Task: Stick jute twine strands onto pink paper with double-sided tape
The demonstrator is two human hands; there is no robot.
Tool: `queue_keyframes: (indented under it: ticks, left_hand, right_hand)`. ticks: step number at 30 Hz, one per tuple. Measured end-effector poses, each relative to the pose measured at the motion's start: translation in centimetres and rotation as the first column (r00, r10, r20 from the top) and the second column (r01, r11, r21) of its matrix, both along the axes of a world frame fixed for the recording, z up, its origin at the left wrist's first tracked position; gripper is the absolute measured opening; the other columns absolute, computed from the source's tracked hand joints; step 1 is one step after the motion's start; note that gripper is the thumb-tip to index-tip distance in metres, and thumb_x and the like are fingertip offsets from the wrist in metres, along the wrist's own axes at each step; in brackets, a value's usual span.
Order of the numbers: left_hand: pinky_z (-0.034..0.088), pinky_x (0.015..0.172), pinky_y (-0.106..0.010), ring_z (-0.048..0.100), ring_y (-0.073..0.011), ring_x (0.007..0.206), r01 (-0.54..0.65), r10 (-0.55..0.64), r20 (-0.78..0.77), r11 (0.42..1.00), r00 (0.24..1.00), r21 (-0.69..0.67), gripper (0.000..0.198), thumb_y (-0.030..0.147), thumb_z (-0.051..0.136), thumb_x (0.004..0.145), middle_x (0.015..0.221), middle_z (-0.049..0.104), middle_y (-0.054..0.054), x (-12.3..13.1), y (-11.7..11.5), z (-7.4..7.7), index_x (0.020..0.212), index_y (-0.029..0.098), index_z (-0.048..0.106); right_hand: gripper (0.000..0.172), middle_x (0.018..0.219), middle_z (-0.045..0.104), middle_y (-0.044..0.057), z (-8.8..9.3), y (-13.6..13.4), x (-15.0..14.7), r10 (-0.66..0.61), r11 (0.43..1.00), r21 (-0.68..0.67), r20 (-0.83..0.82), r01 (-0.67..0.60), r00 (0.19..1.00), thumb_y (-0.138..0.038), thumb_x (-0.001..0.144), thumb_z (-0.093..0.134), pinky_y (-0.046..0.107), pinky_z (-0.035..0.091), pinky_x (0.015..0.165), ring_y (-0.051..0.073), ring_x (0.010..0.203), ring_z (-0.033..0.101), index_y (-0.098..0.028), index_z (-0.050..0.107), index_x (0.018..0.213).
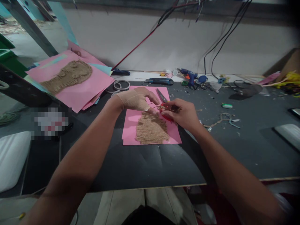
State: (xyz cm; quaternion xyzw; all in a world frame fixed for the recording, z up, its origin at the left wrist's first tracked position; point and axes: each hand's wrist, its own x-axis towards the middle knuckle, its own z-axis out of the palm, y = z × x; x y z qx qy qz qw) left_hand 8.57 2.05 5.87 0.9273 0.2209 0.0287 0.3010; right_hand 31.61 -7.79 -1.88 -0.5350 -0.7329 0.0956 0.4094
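Note:
A pink sheet [129, 125] lies on the dark table, with a panel of brown twine rows [152, 129] on it. Above the panel's upper part, my right hand [184, 113] pinches a thin piece of twine [161, 107] between thumb and fingertips. My left hand [140, 99], with a beige covering over its back and palm, reaches in from the left; its thumb and index finger are apart beside the twine. Red-handled scissors [161, 95] lie under the right fingertips, blades pointing up and left; their handles are partly hidden.
Pink and blue sheets [77, 97] with another twine piece [77, 73] are stacked at the left. Grey rings [122, 85], a cutter [160, 81] and a blue glue gun [191, 78] sit along the back. Loose twine [221, 118] and a green-white item [227, 106] lie at the right.

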Motion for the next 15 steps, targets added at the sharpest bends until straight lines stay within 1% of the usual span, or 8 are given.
queue_keyframes:
  ticks: [1, 3, 5, 7, 9, 12, 15]
  left_hand:
    - [0.047, 0.101, -0.031, 0.064, -0.0235, 0.123, -0.004, 0.004, -0.004, 1.0, 1.0, 0.006, 0.047, 0.043, 0.075, 0.079, 0.134, 0.073, -0.003, 0.0, -0.1, 0.0, 0.123, 0.027, 0.077]
    - [0.046, 0.102, -0.031, 0.063, -0.0232, 0.125, -0.013, 0.014, -0.006, 1.0, 1.0, 0.008, 0.049, 0.044, 0.074, 0.081, 0.137, 0.072, -0.003, 0.1, -0.3, 0.3, 0.127, 0.028, 0.075]
    - [0.045, 0.104, -0.031, 0.063, -0.0237, 0.125, -0.019, 0.019, -0.011, 1.0, 1.0, 0.002, 0.05, 0.045, 0.073, 0.082, 0.139, 0.07, -0.004, 0.2, -0.7, 0.6, 0.128, 0.027, 0.074]
    - [0.045, 0.104, -0.032, 0.063, -0.0242, 0.125, -0.019, 0.019, -0.01, 1.0, 1.0, -0.004, 0.049, 0.044, 0.074, 0.082, 0.138, 0.071, -0.004, 0.3, -0.9, 0.8, 0.127, 0.027, 0.075]
    - [0.045, 0.105, -0.032, 0.064, -0.0241, 0.124, -0.017, 0.016, -0.008, 1.0, 1.0, -0.004, 0.046, 0.041, 0.074, 0.081, 0.135, 0.072, -0.004, 0.3, -1.0, 1.0, 0.125, 0.027, 0.076]
    - [0.046, 0.103, -0.032, 0.064, -0.0241, 0.124, -0.015, 0.015, -0.012, 1.0, 1.0, 0.001, 0.045, 0.039, 0.074, 0.081, 0.136, 0.072, -0.005, 0.3, -1.0, 1.0, 0.125, 0.026, 0.076]
    - [0.046, 0.103, -0.032, 0.063, -0.0248, 0.126, -0.017, 0.017, -0.007, 1.0, 1.0, 0.001, 0.048, 0.039, 0.075, 0.08, 0.138, 0.071, -0.007, 0.2, -0.9, 1.1, 0.126, 0.024, 0.075]
  right_hand:
    - [0.024, 0.081, 0.075, 0.004, 0.2, -0.1, -0.1, 0.009, 0.999, -0.046, -0.018, -0.01, 1.0, -0.045, 0.09, 0.072, 0.032, 0.046, 0.063, 0.019, 0.068, 0.064, -0.021, 0.078, 0.091]
    - [0.038, 0.072, 0.072, 0.003, 0.5, -0.2, -0.1, 0.018, 0.991, -0.134, -0.047, -0.024, 0.999, -0.049, 0.099, 0.057, 0.031, 0.043, 0.061, 0.017, 0.064, 0.061, -0.02, 0.074, 0.081]
    - [0.047, 0.065, 0.067, 0.002, 0.7, -0.3, -0.2, 0.047, 0.979, -0.196, -0.054, -0.057, 0.997, -0.051, 0.102, 0.051, 0.03, 0.041, 0.059, 0.016, 0.06, 0.058, -0.02, 0.069, 0.073]
    - [0.042, 0.064, 0.065, 0.001, 0.9, -0.3, -0.2, 0.086, 0.968, -0.23, -0.058, -0.098, 0.995, -0.052, 0.099, 0.056, 0.03, 0.04, 0.058, 0.015, 0.059, 0.055, -0.02, 0.069, 0.074]
    - [0.036, 0.066, 0.067, 0.001, 0.9, -0.4, -0.2, 0.097, 0.962, -0.25, -0.078, -0.113, 0.992, -0.05, 0.097, 0.06, 0.03, 0.041, 0.057, 0.015, 0.059, 0.055, -0.02, 0.069, 0.08]
    - [0.028, 0.068, 0.069, 0.002, 0.7, -0.4, -0.3, 0.044, 0.972, -0.228, -0.094, -0.065, 0.995, -0.045, 0.096, 0.061, 0.031, 0.043, 0.057, 0.016, 0.058, 0.057, -0.02, 0.068, 0.085]
    - [0.022, 0.073, 0.073, 0.004, 0.5, -0.3, -0.6, -0.019, 0.981, -0.195, -0.134, -0.007, 0.991, -0.042, 0.094, 0.063, 0.032, 0.046, 0.059, 0.017, 0.061, 0.062, -0.021, 0.068, 0.088]
